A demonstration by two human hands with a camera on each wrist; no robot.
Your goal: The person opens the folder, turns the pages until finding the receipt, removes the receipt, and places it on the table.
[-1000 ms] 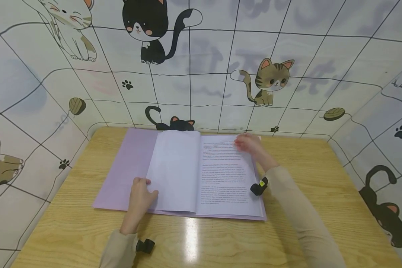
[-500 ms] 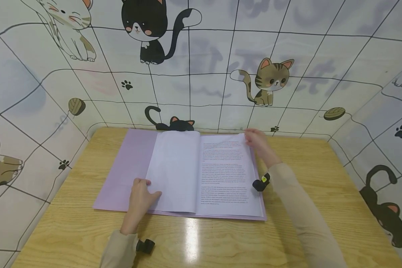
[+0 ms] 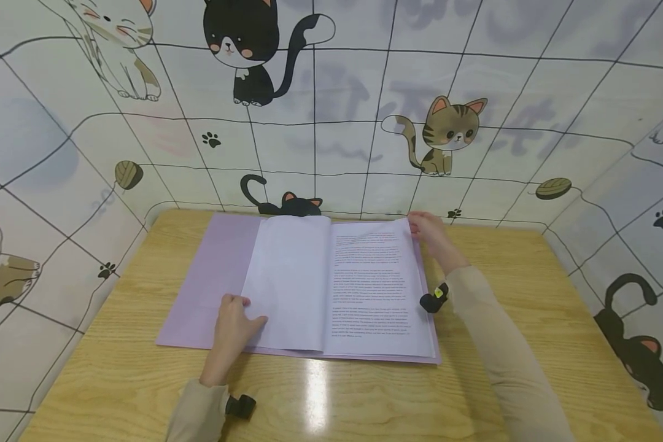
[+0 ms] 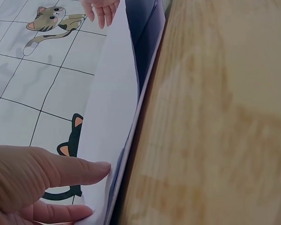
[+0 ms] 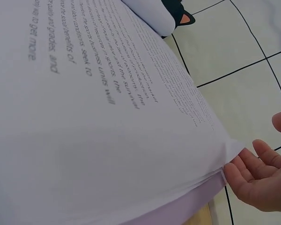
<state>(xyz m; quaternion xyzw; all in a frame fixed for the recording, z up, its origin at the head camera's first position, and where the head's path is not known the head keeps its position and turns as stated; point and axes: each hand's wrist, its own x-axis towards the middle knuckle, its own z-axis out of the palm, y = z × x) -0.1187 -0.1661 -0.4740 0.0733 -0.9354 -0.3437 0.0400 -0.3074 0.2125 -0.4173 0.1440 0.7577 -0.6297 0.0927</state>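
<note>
A lilac folder lies spread out on the wooden table, with white sheets inside. Its left-hand sheet looks blank, while the right-hand page carries printed text. My left hand rests on the blank sheet's lower left edge, thumb stretched out over the paper. At the printed page's top right corner is my right hand. In the right wrist view, the right hand's fingers touch the slightly lifted corner from outside, and the thumb stands apart from the paper.
The wooden table extends on both sides of the folder and in front of it. A wall with cat drawings and grid lines rises directly behind the table. Small black wrist devices sit at both sleeves.
My right hand has slid right across the top of the printed page to its corner, and its fingers have moved to the page's outer edge. My left hand stays nearly still.
</note>
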